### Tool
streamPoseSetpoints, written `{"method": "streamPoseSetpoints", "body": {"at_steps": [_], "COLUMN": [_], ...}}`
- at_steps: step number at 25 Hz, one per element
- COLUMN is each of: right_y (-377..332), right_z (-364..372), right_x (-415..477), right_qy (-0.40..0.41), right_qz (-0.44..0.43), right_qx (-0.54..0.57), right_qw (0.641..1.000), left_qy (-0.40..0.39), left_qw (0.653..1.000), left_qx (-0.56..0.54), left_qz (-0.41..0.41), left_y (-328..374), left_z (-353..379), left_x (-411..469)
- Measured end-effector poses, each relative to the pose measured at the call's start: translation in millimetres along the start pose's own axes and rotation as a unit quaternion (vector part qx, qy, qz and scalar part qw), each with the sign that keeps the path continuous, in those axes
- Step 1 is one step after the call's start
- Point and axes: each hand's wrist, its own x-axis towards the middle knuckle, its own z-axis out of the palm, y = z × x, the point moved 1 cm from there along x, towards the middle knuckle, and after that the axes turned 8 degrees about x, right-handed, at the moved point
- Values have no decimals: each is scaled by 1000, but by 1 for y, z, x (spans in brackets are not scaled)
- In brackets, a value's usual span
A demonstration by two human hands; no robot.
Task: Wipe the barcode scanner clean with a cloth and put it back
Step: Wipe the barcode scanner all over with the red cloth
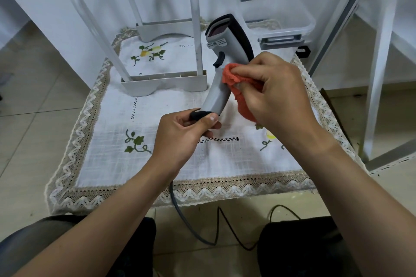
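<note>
The grey and black barcode scanner is held up over a low table, its dark window facing up and away. My left hand grips the black base of its handle. An orange cloth is bunched in my right hand, which presses it against the right side of the handle, just below the black trigger. The scanner's grey cable drops from under my left hand over the table's front edge to the floor.
An embroidered white tablecloth with a lace border covers the table. Two white gate-like stands rise at the back left. A clear plastic box sits at the back right. A black wire lies on the tiled floor by my knees.
</note>
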Motion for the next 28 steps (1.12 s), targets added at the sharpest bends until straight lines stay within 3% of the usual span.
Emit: {"method": "streamPoseSetpoints", "body": {"at_steps": [6,10,15,19,23,28], "right_y": [-1,0,-4,-2,-5,-5], "right_z": [10,1,14,5,14,5], "right_x": [-8,-2,-10,-4,-11,-5], "right_qy": [-50,12,-73,-7,-87,-10], "right_qz": [14,16,7,15,11,21], "right_qx": [6,-3,9,26,16,41], "right_qw": [999,1000,997,1000,996,999], "left_qy": [1,-1,7,4,8,4], "left_qw": [1000,1000,1000,1000,1000,1000], "left_qx": [-1,1,-2,9,-8,-2], "left_qz": [-5,0,-3,3,1,11], "left_y": [0,0,-1,-1,-1,0], "left_z": [-1,-2,-3,-2,-2,-1], "left_x": [2,2,4,4,6,5]}}
